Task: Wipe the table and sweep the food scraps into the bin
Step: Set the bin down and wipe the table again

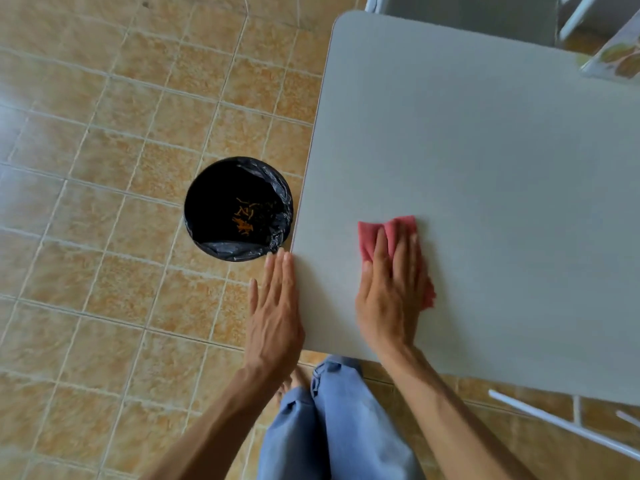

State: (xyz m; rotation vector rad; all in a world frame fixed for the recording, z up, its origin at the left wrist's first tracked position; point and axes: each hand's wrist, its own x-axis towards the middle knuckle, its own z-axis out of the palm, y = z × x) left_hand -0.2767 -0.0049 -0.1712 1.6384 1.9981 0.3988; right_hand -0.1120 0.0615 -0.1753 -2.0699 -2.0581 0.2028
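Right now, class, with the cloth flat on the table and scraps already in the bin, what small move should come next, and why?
Probably slide the right hand and its pink cloth left toward the table edge, where the left hand waits flat beside the bin. Orange scraps already lie inside; no crumbs show on top, so this looks like a finishing pass.

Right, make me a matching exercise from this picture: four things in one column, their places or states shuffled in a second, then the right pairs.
Things
1. pink folded cloth
2. round bin with black liner
3. left hand
4. orange food scraps

Places or states
A. flat, fingers straight, along the left edge of the grey table
B. lying at the bottom, inside the liner
C. pressed on the tabletop under the right hand
D. standing on the tiled floor beside the table

Pairs: 1-C, 2-D, 3-A, 4-B
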